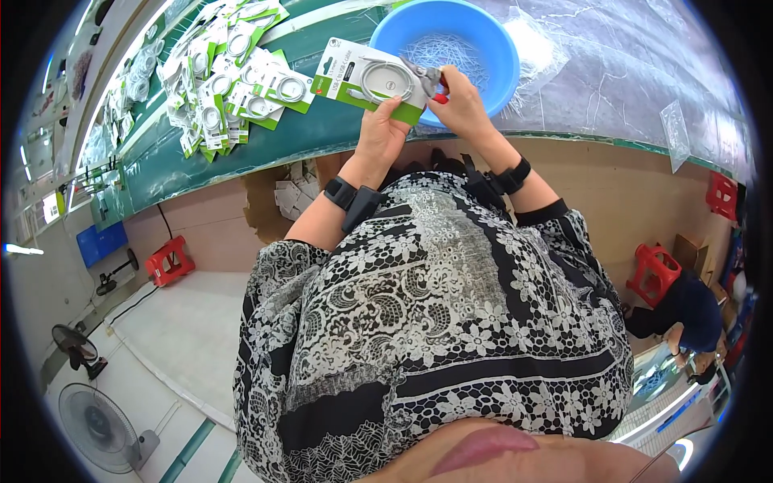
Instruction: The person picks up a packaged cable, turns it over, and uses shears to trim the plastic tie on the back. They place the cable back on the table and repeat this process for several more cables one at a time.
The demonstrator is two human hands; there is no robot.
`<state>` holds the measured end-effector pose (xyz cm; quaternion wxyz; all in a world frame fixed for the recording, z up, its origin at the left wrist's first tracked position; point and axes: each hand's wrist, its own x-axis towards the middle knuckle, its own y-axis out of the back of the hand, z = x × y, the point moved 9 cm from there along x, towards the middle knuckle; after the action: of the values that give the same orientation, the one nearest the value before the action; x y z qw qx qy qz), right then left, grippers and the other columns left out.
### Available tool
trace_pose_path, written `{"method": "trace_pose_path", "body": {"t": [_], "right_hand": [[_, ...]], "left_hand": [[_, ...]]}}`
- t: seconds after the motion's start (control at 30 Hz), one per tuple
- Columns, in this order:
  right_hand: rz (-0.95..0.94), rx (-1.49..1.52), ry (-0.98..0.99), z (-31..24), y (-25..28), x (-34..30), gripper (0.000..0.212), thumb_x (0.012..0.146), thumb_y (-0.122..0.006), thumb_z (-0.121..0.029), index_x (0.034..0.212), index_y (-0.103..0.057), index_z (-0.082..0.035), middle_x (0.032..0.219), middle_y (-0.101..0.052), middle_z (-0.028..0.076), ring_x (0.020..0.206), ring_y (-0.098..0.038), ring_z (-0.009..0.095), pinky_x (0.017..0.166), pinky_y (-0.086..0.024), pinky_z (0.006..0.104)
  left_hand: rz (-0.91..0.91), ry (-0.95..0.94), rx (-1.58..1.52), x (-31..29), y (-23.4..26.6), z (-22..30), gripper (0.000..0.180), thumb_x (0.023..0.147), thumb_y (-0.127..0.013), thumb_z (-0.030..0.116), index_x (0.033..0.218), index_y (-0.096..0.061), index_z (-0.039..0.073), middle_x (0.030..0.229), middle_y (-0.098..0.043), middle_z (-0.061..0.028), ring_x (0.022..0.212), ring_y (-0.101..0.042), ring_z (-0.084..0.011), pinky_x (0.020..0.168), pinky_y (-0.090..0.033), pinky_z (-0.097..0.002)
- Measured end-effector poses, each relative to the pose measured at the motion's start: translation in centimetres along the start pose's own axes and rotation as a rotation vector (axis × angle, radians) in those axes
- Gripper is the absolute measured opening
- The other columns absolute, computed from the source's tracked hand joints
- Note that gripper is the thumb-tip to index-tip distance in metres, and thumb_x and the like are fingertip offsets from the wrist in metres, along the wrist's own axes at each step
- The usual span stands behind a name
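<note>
Head fisheye faces down, seemingly near left hand [384, 130] and right hand [465, 105].

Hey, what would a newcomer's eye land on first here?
Likely the big blue basin at top centre, holding thin white strips. By its left side, the right hand holds snips and the left hand a green and white cable card. Further left, similar cards lie piled on the green table.

Gap between cable-card pile [229, 74] and blue basin [502, 47]; held card [385, 79] blocks front.
</note>
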<state>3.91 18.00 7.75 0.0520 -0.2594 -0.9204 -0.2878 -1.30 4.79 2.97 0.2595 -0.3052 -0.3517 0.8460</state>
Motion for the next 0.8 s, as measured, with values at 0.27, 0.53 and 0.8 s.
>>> {"method": "trace_pose_path", "body": {"t": [0.27,0.53,0.8], "right_hand": [[0.005,0.072,0.031,0.0,-1.8,0.9,0.031,0.071,-0.069,-0.007,0.096,-0.051,-0.001,0.075,-0.056,0.013,0.069,-0.057,0.028,0.064,-0.046,0.0375],[-0.088,0.14,-0.182,1.4,-2.8,1.1,0.026,0.074,-0.069,-0.008,0.09,-0.05,-0.001,0.075,-0.057,0.014,0.069,-0.057,0.03,0.064,-0.046,0.0361],[0.009,0.056,-0.063,0.6,-1.7,1.2,0.028,0.077,-0.069,-0.014,0.091,-0.048,-0.002,0.074,-0.056,0.015,0.069,-0.056,0.033,0.061,-0.045,0.0385]], "left_hand": [[0.035,0.034,-0.043,-0.3,0.9,-1.1,0.041,0.09,-0.051,0.002,0.129,-0.04,0.001,0.126,-0.052,-0.0125,0.117,-0.053,-0.0267,0.1,-0.045,-0.0471],[0.01,0.106,-0.065,-0.6,1.4,-1.2,0.045,0.088,-0.051,0.001,0.131,-0.038,0.003,0.128,-0.05,-0.0124,0.119,-0.051,-0.0281,0.102,-0.043,-0.0483],[0.024,0.168,-0.272,-0.8,1.7,-1.5,0.048,0.09,-0.047,0.0,0.135,-0.033,0.003,0.133,-0.045,-0.016,0.124,-0.046,-0.033,0.105,-0.039,-0.0541]]}}
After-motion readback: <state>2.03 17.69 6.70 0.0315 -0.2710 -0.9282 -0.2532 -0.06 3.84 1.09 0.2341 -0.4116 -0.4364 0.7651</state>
